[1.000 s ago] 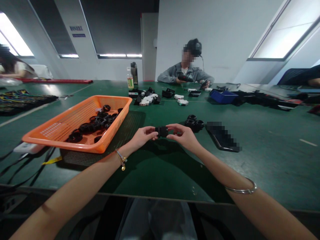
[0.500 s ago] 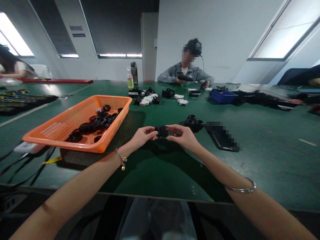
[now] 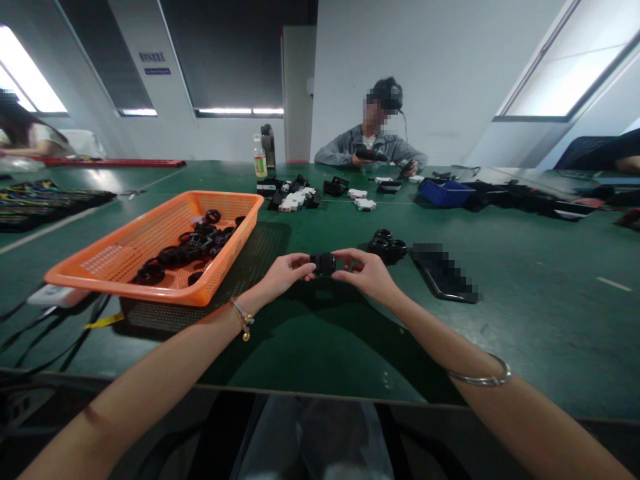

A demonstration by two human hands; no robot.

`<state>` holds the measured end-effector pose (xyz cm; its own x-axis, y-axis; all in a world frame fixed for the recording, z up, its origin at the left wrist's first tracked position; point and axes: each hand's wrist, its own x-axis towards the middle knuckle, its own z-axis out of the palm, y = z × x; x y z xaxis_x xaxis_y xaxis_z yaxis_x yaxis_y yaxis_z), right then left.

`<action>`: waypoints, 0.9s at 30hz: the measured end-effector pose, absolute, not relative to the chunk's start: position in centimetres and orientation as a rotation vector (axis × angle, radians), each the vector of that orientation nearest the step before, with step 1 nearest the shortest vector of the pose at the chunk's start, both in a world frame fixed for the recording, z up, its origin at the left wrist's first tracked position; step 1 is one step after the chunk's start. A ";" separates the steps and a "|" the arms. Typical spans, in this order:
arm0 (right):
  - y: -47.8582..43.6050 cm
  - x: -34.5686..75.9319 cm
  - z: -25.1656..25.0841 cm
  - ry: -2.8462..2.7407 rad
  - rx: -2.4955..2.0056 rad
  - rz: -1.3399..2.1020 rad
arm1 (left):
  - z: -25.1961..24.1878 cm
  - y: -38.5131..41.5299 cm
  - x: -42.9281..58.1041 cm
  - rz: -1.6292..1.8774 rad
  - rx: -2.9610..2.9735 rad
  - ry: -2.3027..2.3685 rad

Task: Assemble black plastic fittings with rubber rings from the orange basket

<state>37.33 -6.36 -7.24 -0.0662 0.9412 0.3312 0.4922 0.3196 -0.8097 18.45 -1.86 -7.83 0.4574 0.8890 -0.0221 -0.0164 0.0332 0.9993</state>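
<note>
Between my two hands is a small black cylindrical part (image 3: 327, 264), held sideways just above the green table (image 3: 320, 353). My left hand (image 3: 293, 268) pinches its left end between thumb and fingers. On the right end, the thumb and fingertips of my right hand (image 3: 364, 270) close around the same part. Its exact kind is too small and dark to make out. A little beyond my right hand sits a small cluster of round black ring-like parts (image 3: 387, 247). To the left stands an orange basket (image 3: 125, 230) holding several black ring-shaped parts (image 3: 173, 255).
A phone (image 3: 445, 273) lies right of my right hand. Farther back are white and black pieces (image 3: 299, 199), a blue bin (image 3: 445, 193) and two bottles (image 3: 260, 160). Across the table sits a person (image 3: 373, 143) handling dark objects. Straps and a cable lie left of the basket.
</note>
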 end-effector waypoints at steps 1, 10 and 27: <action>-6.4 37.3 -7.2 -1.684 -1.289 0.654 | -7.9 -1.8 18.4 0.845 1.366 0.850; -6.5 37.1 -7.1 -1.650 -1.263 0.697 | -7.9 -1.8 18.5 0.849 1.378 0.840; -6.5 37.4 -7.1 -1.712 -1.278 0.648 | -8.2 -1.6 18.5 0.831 1.420 0.821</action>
